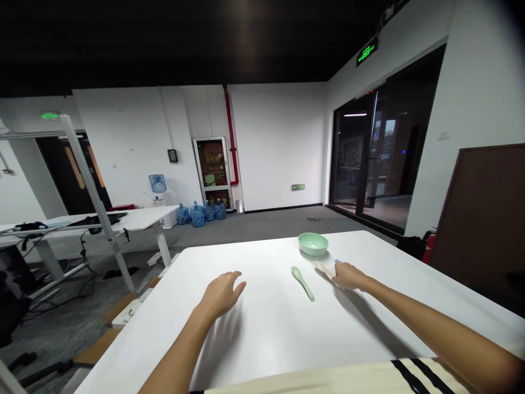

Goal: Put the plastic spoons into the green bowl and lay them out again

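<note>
My right hand (348,275) is curled, its fingers closed at the handle of a cream spoon (322,267) whose bowl end points away to the left. Fingers hide most of that handle. Just behind the hand a bit of something blue (337,261) shows; the rest is covered. A light green spoon (302,283) lies on the white table (262,328), left of the cream one. Farther back stands a light green bowl (313,244) with nothing visible inside. To the left, my left hand (223,293) hovers above the tabletop, fingers apart, holding nothing.
Another white table (141,219) with cables and dark items stands at the left, beside a metal post (88,175). Cardboard (98,346) lies on the floor by my table's left edge. Blue water bottles (197,214) line the far wall. A brown board (484,219) rises at the right.
</note>
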Tool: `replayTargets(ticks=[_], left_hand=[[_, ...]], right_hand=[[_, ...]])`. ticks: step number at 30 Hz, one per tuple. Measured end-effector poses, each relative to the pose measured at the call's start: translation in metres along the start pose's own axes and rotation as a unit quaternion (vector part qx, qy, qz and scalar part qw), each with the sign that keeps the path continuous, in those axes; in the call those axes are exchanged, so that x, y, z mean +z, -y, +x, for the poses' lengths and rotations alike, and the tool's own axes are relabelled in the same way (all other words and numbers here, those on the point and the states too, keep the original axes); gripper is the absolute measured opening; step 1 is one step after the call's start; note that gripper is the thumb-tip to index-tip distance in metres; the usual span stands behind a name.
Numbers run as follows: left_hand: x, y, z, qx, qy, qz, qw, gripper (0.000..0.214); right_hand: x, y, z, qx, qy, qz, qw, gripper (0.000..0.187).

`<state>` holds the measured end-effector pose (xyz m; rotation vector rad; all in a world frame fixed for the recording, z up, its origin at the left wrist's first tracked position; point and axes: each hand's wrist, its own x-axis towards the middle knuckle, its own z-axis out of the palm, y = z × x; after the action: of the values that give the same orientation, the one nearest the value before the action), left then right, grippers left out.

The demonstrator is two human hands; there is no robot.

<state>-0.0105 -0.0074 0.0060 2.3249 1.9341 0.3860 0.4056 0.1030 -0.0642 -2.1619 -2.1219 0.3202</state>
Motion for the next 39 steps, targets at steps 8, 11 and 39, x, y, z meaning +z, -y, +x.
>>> replayTargets(ticks=[8, 11, 39], left_hand=[[0.003, 0.005, 0.004, 0.002, -0.008, -0.004, 1.000, 0.051], [0.004, 0.007, 0.005, 0.001, -0.008, 0.002, 1.000, 0.051], [0.001, 0.006, 0.009, -0.013, -0.001, -0.011, 1.000, 0.051]], right_hand=[[-0.055, 0.020, 0.025, 0.001, -0.140, 0.029, 0.990, 0.028], [-0.059, 0.028, 0.043, 0.026, -0.162, 0.020, 0.986, 0.030], [-0.017, 0.030, 0.122, 0.068, -0.139, 0.020, 0.988, 0.041]])
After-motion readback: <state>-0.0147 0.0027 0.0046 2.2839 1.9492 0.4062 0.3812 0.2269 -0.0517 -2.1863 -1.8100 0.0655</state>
